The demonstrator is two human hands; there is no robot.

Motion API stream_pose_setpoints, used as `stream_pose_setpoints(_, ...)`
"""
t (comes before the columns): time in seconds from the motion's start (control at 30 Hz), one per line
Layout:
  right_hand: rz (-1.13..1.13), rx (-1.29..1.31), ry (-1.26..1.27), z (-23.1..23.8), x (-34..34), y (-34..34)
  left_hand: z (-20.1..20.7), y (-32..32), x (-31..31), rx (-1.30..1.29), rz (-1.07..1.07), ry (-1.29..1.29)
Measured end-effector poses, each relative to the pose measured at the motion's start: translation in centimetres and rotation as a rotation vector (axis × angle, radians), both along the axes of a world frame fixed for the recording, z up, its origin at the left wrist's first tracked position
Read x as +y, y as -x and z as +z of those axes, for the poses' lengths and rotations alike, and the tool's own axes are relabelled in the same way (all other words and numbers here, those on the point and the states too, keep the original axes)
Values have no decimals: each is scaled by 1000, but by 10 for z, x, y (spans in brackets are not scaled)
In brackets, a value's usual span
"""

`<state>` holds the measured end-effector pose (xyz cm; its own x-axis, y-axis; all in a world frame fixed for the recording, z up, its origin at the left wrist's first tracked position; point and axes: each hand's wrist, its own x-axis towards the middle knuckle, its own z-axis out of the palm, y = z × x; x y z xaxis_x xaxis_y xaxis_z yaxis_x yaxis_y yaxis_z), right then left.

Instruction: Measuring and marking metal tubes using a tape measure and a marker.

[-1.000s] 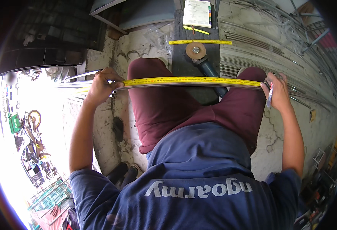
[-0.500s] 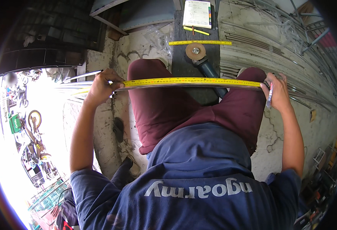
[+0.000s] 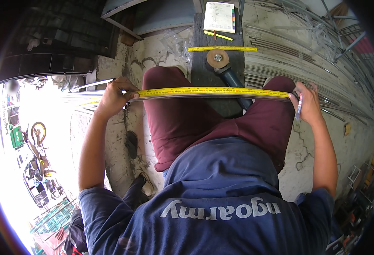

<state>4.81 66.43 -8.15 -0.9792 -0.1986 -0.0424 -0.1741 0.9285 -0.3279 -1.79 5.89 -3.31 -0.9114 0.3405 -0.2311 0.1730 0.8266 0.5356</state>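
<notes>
A yellow tape measure blade (image 3: 212,90) stretches across my thighs, lying along a thin, shiny metal bar (image 3: 187,98). My left hand (image 3: 112,100) is closed on the tape and bar at the left, thumb pressed near the blade. Over my right knee, my right hand (image 3: 309,102) grips the other end of the visible span. A slim pen or marker (image 3: 298,108) with a clear barrel points down from the right fingers. Past both hands the bar's ends are hard to tell from other metal behind them.
Before me a dark bench (image 3: 199,32) bears an angle grinder (image 3: 228,76) with a tan disc, a second yellow tape strip (image 3: 223,49), and an open notebook (image 3: 219,17) with a yellow pen (image 3: 218,35). Metal rods (image 3: 280,49) lie at right; a sandal (image 3: 131,144) lies left.
</notes>
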Motion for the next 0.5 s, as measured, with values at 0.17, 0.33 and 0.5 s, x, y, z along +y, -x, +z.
stream_pose_setpoints(0.17,-13,-4,-35,0,0,0,-1,1,-1,-34,13,10)
stream_pose_setpoints(0.33,3,-2,3,0,0,0,-1,1,-1,-4,8,18)
stream_pose_setpoints(0.5,6,-1,-1,-2,1,0,1,0,1,-9,22,31)
